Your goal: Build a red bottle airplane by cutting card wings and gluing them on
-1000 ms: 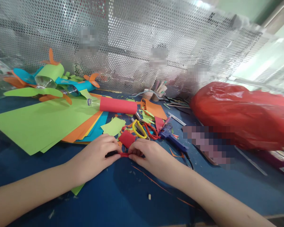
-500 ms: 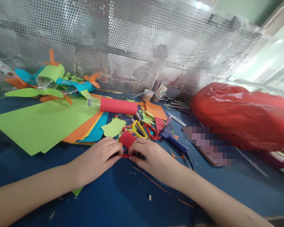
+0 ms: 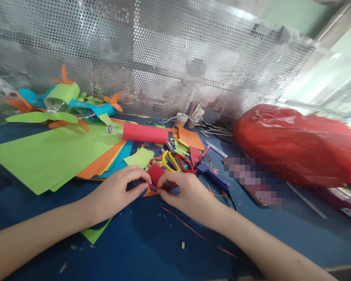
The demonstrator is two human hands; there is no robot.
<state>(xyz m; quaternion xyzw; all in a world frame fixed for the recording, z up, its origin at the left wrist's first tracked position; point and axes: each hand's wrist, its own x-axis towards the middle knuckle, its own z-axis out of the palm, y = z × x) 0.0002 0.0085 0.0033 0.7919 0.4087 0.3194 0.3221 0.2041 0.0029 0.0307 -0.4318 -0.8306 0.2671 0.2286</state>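
Between my two hands is a small folded strip of red paper. My left hand pinches its left end with thumb and fingertips, while my right hand pinches the right end. Just behind the strip shows a red paper piece; whether the two are joined I cannot tell. Beyond my right hand lie yellow-handled scissors, red-handled scissors and a blue glue gun. A clear bottle wrapped in red paper rests on its side farther back.
Green paper sheets and orange and blue sheets spread at left, below paper-covered bottles with propellers. A phone-like slab, partly blurred out, and a big red plastic bag are at right. A perforated metal screen stands behind.
Both hands have risen slightly with the red strip, and their fingertips pinch it more narrowly. An orange scrap now shows beneath. The whole view has shifted a little.
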